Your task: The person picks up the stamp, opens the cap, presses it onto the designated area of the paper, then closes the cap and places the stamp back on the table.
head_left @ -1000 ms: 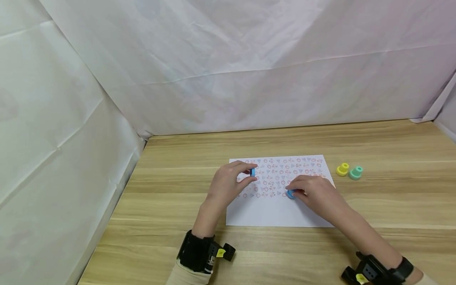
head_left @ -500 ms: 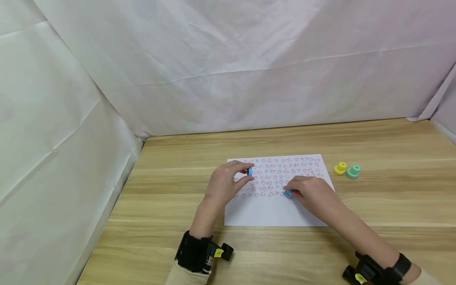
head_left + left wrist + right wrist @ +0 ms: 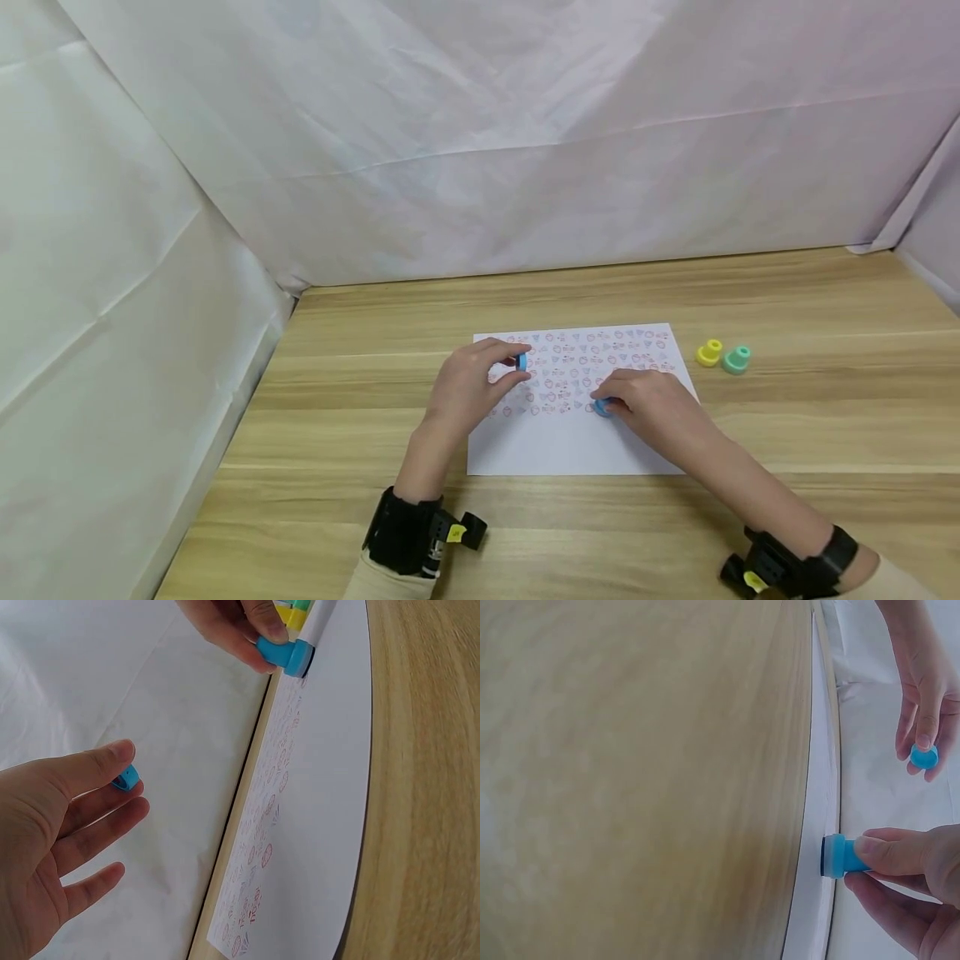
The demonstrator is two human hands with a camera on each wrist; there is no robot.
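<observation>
On the white sheet of paper (image 3: 577,442), near its middle, the blue stamp (image 3: 602,407) stands pressed face-down against the printed rows, and the right hand (image 3: 652,408) pinches it between thumb and fingertips, with the stamp poking out at the hand's left side. From the right wrist view the stamp (image 3: 842,856) meets the paper squarely while the fingers (image 3: 900,855) curl round its stem. Over the sheet's far left corner the left hand (image 3: 472,387) hovers off the paper, pinching a small blue cap (image 3: 521,362) between thumb and forefinger; its other fingers hang loosely spread. Both hands sit well apart across the sheet. Toward the right edge of the worktop (image 3: 825,417), just off the paper's far right corner, a yellow stamp (image 3: 708,352) and a green stamp (image 3: 737,359) stand side by side, nearly touching.
</observation>
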